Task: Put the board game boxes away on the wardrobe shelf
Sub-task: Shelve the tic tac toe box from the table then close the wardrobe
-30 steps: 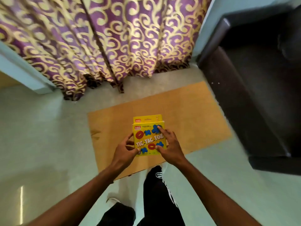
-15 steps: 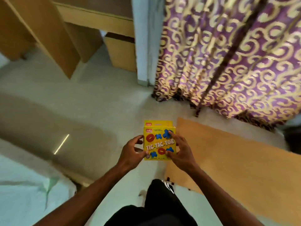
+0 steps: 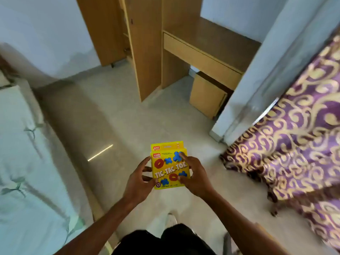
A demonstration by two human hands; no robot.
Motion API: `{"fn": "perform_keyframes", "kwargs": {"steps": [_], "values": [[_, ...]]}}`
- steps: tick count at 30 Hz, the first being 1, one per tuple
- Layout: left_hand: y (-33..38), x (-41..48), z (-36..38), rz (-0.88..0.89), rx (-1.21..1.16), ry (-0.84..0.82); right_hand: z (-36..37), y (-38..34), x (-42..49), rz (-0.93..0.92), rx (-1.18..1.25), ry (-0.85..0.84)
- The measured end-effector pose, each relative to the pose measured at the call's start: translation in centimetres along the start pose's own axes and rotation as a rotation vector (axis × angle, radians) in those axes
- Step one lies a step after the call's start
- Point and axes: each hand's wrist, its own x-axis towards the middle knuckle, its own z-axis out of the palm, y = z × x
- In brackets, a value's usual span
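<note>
Two stacked yellow Tic Tac Toe boxes (image 3: 168,169) are held in front of me above the floor, the lower one peeking out at the top edge. My left hand (image 3: 139,181) grips the stack's left side, thumb on the front. My right hand (image 3: 195,176) grips the right side, with the index finger stretched across the top box's face. The wooden wardrobe (image 3: 141,43) stands ahead at the far wall, its door (image 3: 99,28) swung open; its shelves are barely visible.
A wooden desk (image 3: 206,52) with a small cabinet (image 3: 207,95) beneath adjoins the wardrobe. A bed with a pale green sheet (image 3: 24,162) fills the left. A purple and gold curtain (image 3: 294,137) hangs at right, beside a wall corner (image 3: 257,85). Bare floor (image 3: 128,116) lies between.
My view has swung left: the brown mat and dark sofa are gone, and the wardrobe, desk and bed have come into sight. Both hands keep the same hold on the boxes.
</note>
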Motion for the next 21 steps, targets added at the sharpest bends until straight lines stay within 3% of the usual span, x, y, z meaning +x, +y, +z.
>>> {"fn": "perform_keyframes", "kwargs": {"steps": [9, 21], "values": [[2.0, 17.2, -11.0, -0.047, -0.072, 0.219, 3.7, -8.8, 24.3, -0.208, -0.081, -0.198], [3.1, 40.9, -32.5, -0.042, -0.018, 0.304, 15.0, -22.9, 52.8, -0.295, -0.006, -0.219]]}}
